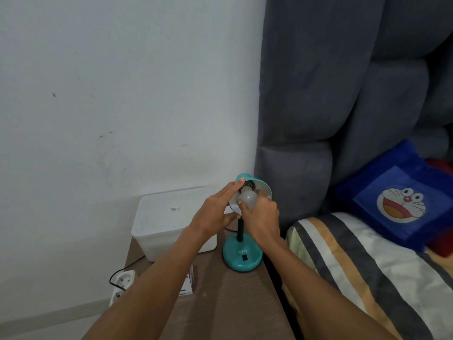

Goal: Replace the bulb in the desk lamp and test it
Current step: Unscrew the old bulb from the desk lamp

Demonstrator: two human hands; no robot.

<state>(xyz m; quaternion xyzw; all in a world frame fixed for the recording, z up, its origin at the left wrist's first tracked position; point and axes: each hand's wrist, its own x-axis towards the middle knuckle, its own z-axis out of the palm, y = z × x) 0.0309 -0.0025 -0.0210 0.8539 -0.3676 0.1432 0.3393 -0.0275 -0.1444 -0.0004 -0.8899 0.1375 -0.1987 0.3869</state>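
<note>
A teal desk lamp stands on a brown bedside table point(235, 303), its round base point(242, 256) marked ATN with a black switch. Its shade point(263, 188) tilts toward me, white inside. A frosted white bulb point(248, 198) sits at the socket in the shade. My right hand point(261, 217) is wrapped around the bulb from below. My left hand point(215, 209) holds the shade's left rim, fingers reaching to the teal top, and hides part of the rim. The black stem shows between my hands.
A white lidded plastic box point(169, 222) stands left of the lamp against the wall. A small carton point(187, 283) lies under my left forearm. A white power strip point(122, 283) with a black cord lies on the floor. A grey padded headboard, striped bedding and blue pillow point(397, 200) are right.
</note>
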